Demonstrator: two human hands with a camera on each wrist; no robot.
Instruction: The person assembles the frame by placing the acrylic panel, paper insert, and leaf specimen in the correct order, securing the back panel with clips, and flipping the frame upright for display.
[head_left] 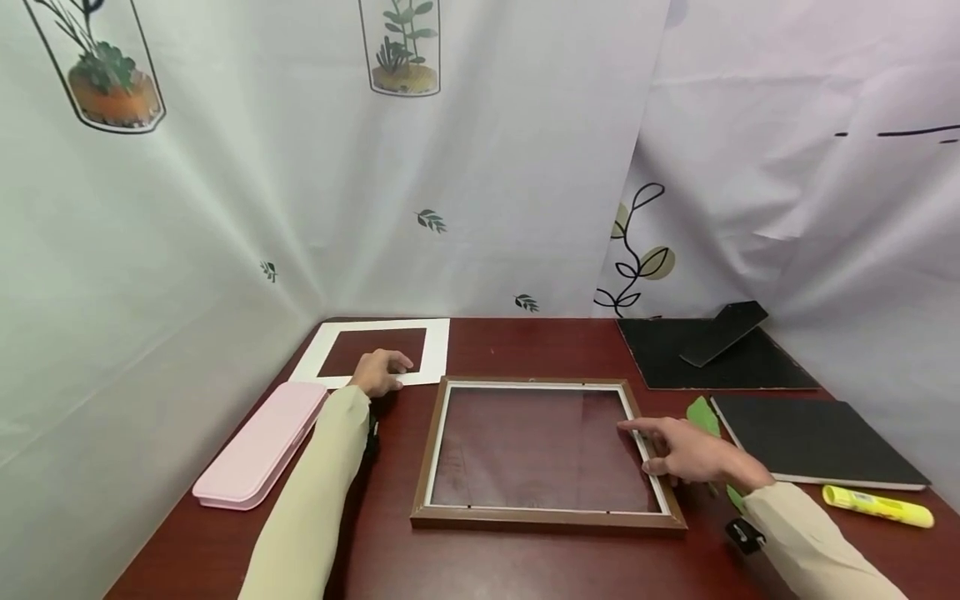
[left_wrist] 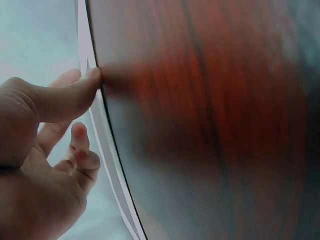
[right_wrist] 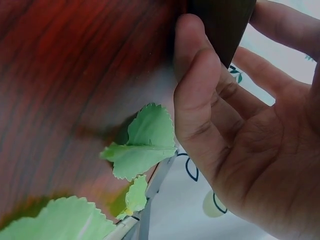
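At the far left lies a white picture mat [head_left: 435, 354] with a rectangular opening. My left hand [head_left: 378, 372] pinches its near border: fingers reach over into the opening, and in the left wrist view the thumb [left_wrist: 75, 97] meets the white edge. A brown picture frame [head_left: 540, 523] with a clear pane and white inner edging lies in the middle. My right hand [head_left: 686, 454] holds its right side, index finger stretched over the pane. In the right wrist view, curled fingers [right_wrist: 195, 95] sit against the frame's dark side [right_wrist: 222, 27].
Left of the frame lies a pink case [head_left: 262, 442]. Green leaves [head_left: 702, 414] lie beside my right hand. Farther right are a black backing board [head_left: 648, 354] with its stand leg [head_left: 723, 335], a dark-covered book [head_left: 817, 437] and a yellow glue stick [head_left: 873, 505]. Printed curtains [head_left: 510, 167] border the table.
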